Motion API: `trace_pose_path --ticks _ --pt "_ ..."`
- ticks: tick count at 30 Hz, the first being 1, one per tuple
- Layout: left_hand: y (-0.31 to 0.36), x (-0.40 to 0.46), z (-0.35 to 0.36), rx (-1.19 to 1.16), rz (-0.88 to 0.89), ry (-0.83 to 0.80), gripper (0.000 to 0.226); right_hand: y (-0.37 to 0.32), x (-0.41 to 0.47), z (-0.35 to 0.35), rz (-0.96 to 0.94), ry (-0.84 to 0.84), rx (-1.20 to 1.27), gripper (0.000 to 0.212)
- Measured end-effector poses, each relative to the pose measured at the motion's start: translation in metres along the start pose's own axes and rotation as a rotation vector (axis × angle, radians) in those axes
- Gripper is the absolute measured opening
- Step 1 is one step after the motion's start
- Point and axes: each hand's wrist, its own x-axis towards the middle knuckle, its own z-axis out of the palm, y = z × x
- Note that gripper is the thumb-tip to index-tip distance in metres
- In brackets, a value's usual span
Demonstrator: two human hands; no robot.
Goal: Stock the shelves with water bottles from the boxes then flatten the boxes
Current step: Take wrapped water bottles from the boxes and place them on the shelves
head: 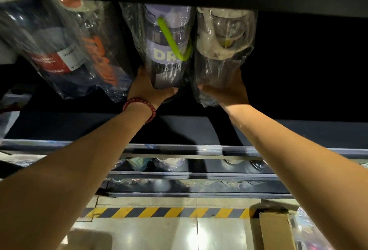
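Crinkled clear plastic wraps both bottles that the person holds up under a dark upper shelf. The left hand (148, 88), with a red bead bracelet (139, 106) on its wrist, cups the base of the purple bottle (167, 50), fingers curled round its bottom edge; this bottle carries a lime-green strap (172, 40) and large pale letters on its label. The right hand (226, 92) grips the lower end of the white-lidded bottle (223, 50) through its bag, its fingers wrapped around the base. The two bottles stand side by side, touching or nearly so, tops near the underside of the upper shelf. Left of the left hand lean two more bagged bottles, an orange-lettered bottle (101, 58) just beside the purple one and a red-labelled bottle (53, 58) beyond it, blurred. Below the forearms runs the shelf edge rail (179, 148), and under it lower shelves hold more wrapped bottles (159, 164), seen from above. Beneath the right forearm, on the tiled floor near a yellow-and-black hazard stripe (159, 213), stands a cardboard box (276, 229) with something plastic-wrapped beside it.
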Motion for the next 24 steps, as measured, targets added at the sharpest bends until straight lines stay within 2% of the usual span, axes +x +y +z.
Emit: trace_pose_path --ticks 5,9,11,14,17,19,24 --pt "0.008 -0.010 -0.011 0.018 -0.068 -0.012 0.078 -0.005 -0.011 -0.013 0.013 0.008 0.024 0.096" --pt "0.004 -0.031 -0.022 -0.040 -0.098 -0.055 0.091 -0.007 -0.045 -0.026 0.054 0.032 0.142 0.086" --pt "0.011 -0.049 -0.032 0.025 -0.101 -0.097 0.088 -0.012 -0.068 -0.038 0.055 0.016 0.050 0.080" --pt "0.029 -0.084 -0.054 0.242 -0.107 -0.225 0.075 -0.020 -0.111 -0.057 0.037 -0.027 -0.196 0.071" --pt "0.045 -0.121 -0.074 0.376 0.018 -0.322 0.082 -0.030 -0.163 -0.078 -0.090 -0.105 -0.490 0.077" --pt "0.059 -0.150 -0.090 0.473 0.139 -0.371 0.081 -0.035 -0.200 -0.092 -0.161 -0.138 -0.653 0.074" --pt "0.085 -0.225 -0.106 0.592 0.435 -0.502 0.076 -0.039 -0.289 -0.127 -0.186 -0.120 -0.864 0.068"
